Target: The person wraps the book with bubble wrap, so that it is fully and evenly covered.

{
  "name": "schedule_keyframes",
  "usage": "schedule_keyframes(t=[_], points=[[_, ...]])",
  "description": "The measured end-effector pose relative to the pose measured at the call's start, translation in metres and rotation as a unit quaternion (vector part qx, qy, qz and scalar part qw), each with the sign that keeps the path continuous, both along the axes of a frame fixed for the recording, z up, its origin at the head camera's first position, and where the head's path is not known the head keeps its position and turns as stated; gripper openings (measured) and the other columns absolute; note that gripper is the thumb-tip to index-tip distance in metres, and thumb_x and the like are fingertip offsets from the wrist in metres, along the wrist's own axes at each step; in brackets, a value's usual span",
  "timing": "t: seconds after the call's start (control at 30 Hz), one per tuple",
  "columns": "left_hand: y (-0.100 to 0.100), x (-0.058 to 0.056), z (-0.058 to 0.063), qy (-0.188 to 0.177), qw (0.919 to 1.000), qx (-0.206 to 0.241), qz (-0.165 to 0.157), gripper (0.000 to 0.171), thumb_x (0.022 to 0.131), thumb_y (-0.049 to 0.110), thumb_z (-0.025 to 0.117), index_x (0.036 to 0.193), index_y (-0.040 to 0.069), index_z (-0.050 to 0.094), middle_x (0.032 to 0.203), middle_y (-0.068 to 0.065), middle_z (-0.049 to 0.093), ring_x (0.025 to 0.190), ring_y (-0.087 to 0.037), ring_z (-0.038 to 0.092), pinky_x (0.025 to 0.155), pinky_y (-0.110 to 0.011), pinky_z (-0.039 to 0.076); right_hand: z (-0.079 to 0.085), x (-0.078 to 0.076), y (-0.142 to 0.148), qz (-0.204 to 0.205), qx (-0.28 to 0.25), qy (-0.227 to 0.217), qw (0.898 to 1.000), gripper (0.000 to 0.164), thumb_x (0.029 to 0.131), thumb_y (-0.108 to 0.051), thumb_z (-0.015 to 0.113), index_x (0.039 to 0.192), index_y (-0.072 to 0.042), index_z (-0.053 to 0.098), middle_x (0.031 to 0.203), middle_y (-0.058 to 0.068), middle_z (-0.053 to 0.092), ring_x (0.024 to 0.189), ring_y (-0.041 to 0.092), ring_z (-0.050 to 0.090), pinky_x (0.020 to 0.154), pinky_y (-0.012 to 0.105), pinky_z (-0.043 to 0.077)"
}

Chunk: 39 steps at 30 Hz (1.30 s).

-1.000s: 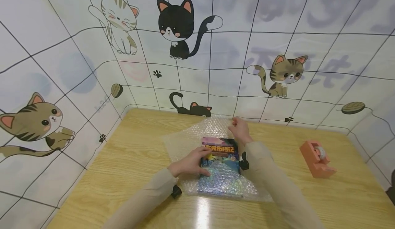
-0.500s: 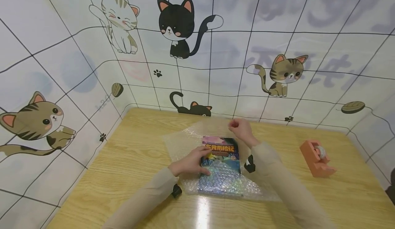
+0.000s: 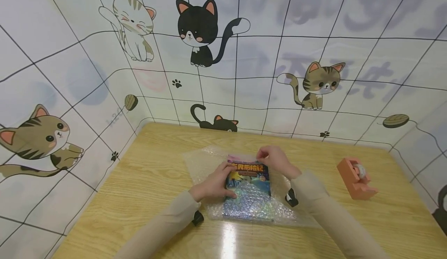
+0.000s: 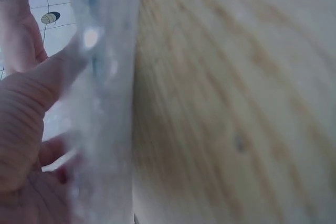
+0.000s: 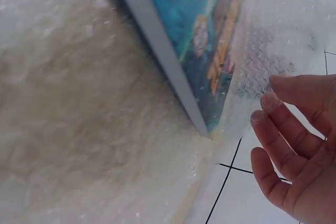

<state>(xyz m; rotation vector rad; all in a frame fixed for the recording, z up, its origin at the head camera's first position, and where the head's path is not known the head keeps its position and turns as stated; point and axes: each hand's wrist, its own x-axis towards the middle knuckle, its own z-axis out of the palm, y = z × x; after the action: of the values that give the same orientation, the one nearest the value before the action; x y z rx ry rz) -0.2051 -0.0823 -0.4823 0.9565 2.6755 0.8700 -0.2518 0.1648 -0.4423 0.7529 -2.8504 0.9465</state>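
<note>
The book (image 3: 248,179) lies flat in the middle of the table (image 3: 157,166), on top of the wrap (image 3: 206,164). Its front faces up, so its big yellow letters can be read from above.

The wrapping looks partly done to me, maybe not even 1/2 way. The bottom part of the wrap is folded up over the low part of the book, and the shiny bubbles cover that end. The top is not neatly covered. I cannot tell just how far the wrap goes over the pink strip there.

The left hand (image 3: 215,183) is spread out, with the thumb and fingertips resting on the book's left side, as if to keep it from sliding. The right hand (image 3: 276,159) pinches the wrap by the book's top right corner.

What seems left is the top fold and then the 2 sides, since wrap lies loose on the table both left and right of the book. No tape shows on the wrap. The orange tape holder (image 3: 352,179) stands far off to the right, with its roll (image 3: 359,171) in it, and no hand touches it.
</note>
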Motion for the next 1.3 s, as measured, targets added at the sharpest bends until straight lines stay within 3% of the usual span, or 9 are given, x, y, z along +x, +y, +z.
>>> schedule_keyframes(t=[0.13,0.27,0.37,0.5,0.6,0.8,1.07,1.3], points=[[0.001,0.002,0.001,0.055,0.9974,-0.029,0.038,0.087,0.061,0.045,0.085,0.125,0.004,0.043,0.124,-0.007,0.039,0.111,-0.02,0.039,0.099,-0.034,0.039,-0.008,0.004,0.002,0.037,0.018,0.018,0.999,0.013,0.081,0.001,0.068,0.073,-0.009,0.064,0.077,0.004,0.066,0.075,0.023,0.064,0.067,0.039,0.053],[0.003,0.005,0.005,0.088,0.9925,-0.051,0.068,0.09,0.055,0.051,0.085,0.12,0.007,0.042,0.113,-0.005,0.041,0.099,-0.018,0.037,0.089,-0.033,0.039,-0.014,0.006,0.003,0.046,0.026,0.013,0.999,0.016,0.08,0.002,0.069,0.072,-0.011,0.064,0.077,0.0,0.063,0.074,0.02,0.063,0.067,0.036,0.053],[0.004,0.007,0.008,0.106,0.9897,-0.056,0.078,0.1,0.053,0.054,0.085,0.127,0.005,0.039,0.121,-0.008,0.039,0.107,-0.021,0.036,0.091,-0.036,0.038,-0.017,0.007,0.003,0.047,0.039,0.018,0.998,0.017,0.079,0.002,0.07,0.071,-0.012,0.063,0.076,-0.001,0.062,0.072,0.02,0.062,0.064,0.035,0.053],[0.003,0.005,0.009,0.127,0.988,-0.063,0.061,0.115,0.055,0.055,0.084,0.141,0.003,0.028,0.141,-0.014,0.029,0.128,-0.029,0.027,0.104,-0.045,0.03,-0.021,0.008,0.002,0.044,0.062,0.036,0.996,0.019,0.077,0.003,0.07,0.069,-0.012,0.062,0.074,0.0,0.06,0.07,0.019,0.061,0.062,0.034,0.052],[0.001,0.003,0.009,0.126,0.9889,-0.069,0.038,0.117,0.058,0.055,0.083,0.144,0.002,0.025,0.146,-0.016,0.026,0.134,-0.032,0.023,0.11,-0.048,0.024,-0.025,0.008,0.001,0.038,0.067,0.037,0.996,0.02,0.076,0.003,0.071,0.069,-0.013,0.062,0.073,-0.001,0.058,0.069,0.018,0.059,0.061,0.032,0.051],[0.0,-0.004,0.007,0.11,0.9897,-0.092,0.005,0.107,0.061,0.056,0.08,0.14,0.0,0.035,0.146,-0.016,0.032,0.134,-0.029,0.028,0.113,-0.042,0.02,-0.026,0.011,0.0,0.036,0.067,0.038,0.996,0.019,0.076,0.003,0.071,0.069,-0.013,0.062,0.073,-0.002,0.057,0.069,0.018,0.058,0.062,0.032,0.051],[0.0,-0.008,0.003,0.086,0.9912,-0.099,-0.015,0.102,0.065,0.053,0.08,0.14,0.0,0.036,0.141,-0.013,0.04,0.131,-0.027,0.036,0.111,-0.037,0.027,-0.027,0.014,0.001,0.036,0.071,0.028,0.996,0.016,0.079,0.002,0.069,0.073,-0.012,0.064,0.076,-0.002,0.056,0.071,0.018,0.058,0.063,0.032,0.051],[-0.001,-0.009,0.006,0.094,0.9906,-0.095,-0.032,0.092,0.067,0.051,0.08,0.135,-0.001,0.046,0.138,-0.014,0.043,0.128,-0.029,0.038,0.108,-0.04,0.031,-0.022,0.016,0.005,0.075,0.063,0.026,0.995,0.011,0.081,0.004,0.066,0.08,-0.007,0.066,0.078,0.004,0.058,0.072,0.02,0.057,0.063,0.033,0.05]])
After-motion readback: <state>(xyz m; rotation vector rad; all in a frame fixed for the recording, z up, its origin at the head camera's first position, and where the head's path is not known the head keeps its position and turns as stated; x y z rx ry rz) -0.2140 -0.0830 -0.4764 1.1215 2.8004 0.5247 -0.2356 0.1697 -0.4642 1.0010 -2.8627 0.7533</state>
